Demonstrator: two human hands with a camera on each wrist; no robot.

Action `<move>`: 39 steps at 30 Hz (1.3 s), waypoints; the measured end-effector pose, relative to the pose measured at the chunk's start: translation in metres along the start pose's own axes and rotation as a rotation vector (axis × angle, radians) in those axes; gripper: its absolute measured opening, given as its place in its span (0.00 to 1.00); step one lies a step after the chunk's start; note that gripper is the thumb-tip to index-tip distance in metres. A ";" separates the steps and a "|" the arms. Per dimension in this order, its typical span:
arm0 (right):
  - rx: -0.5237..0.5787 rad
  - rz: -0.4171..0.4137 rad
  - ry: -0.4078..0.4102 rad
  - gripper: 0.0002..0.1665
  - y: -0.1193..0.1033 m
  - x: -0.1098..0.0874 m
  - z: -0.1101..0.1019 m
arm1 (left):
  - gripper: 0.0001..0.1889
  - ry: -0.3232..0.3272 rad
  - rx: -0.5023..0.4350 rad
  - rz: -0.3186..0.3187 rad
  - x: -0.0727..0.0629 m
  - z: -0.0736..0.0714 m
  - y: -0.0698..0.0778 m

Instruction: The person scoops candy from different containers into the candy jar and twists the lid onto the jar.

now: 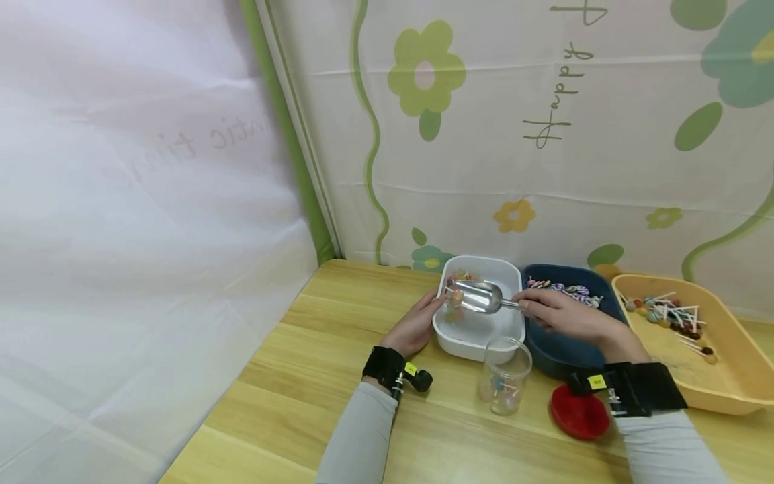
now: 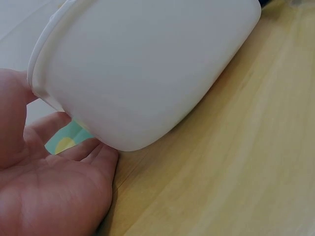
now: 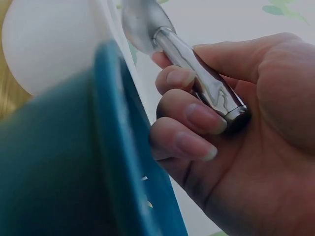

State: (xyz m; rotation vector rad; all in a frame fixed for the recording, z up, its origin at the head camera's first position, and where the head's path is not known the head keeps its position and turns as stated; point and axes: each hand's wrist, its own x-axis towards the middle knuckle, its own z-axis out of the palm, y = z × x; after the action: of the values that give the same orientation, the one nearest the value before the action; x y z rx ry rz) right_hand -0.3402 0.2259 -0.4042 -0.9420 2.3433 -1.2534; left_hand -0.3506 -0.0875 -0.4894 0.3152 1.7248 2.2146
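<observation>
Scoop: the metal scoop [image 1: 480,297] sits above the white tub [image 1: 484,333], bowl over the tub's inside, handle reaching out across its right rim.
Scoop vs right hand: the bowl lies to the left of the right hand [image 1: 568,312], well clear of the fingers; the handle is inside the grip, dark butt end by the palm in the right wrist view.
Scoop pointing: mouth aims at the tub's left rim and the left hand; long axis runs left to right, roughly along the table's back edge.
Right hand state: clamped on the scoop handle, fingers curled round, thumb along it.
Left hand state: the left hand [image 1: 414,326] grips the white tub's left side, thumb at the rim, fingers low on the outer wall.
Scoop mouth: orange candy [image 1: 457,296] right at it; can't tell if inside.
White tub: more candies [image 1: 464,275] near its back left corner.
Blue tub: dark blue tub [image 1: 559,349] just right of white one, striped candies [image 1: 571,291] toward its back.
Yellow tub: yellow tub [image 1: 734,349] next right, lollipops [image 1: 671,312] inside.
Front of tubs: clear cup [image 1: 506,376] upright, few pieces low inside; red lid [image 1: 579,412] to its right.
Table: wooden table [image 1: 351,323], tubs toward back edge; printed curtain [image 1: 459,168] behind.
</observation>
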 end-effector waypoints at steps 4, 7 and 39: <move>-0.001 0.056 0.069 0.19 -0.005 -0.008 -0.006 | 0.28 0.011 -0.006 -0.012 -0.001 0.001 0.000; 0.007 0.073 0.089 0.20 -0.009 -0.012 -0.011 | 0.29 0.018 0.000 -0.023 -0.001 0.002 0.000; -0.306 -0.012 0.200 0.19 -0.046 -0.127 -0.071 | 0.28 0.077 -0.018 -0.043 0.000 0.002 0.000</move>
State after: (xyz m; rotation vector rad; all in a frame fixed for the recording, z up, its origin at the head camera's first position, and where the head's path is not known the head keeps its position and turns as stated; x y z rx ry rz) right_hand -0.2682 0.3383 -0.3296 -0.9595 2.7472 -1.0536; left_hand -0.3495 -0.0855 -0.4885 0.1889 1.7336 2.2375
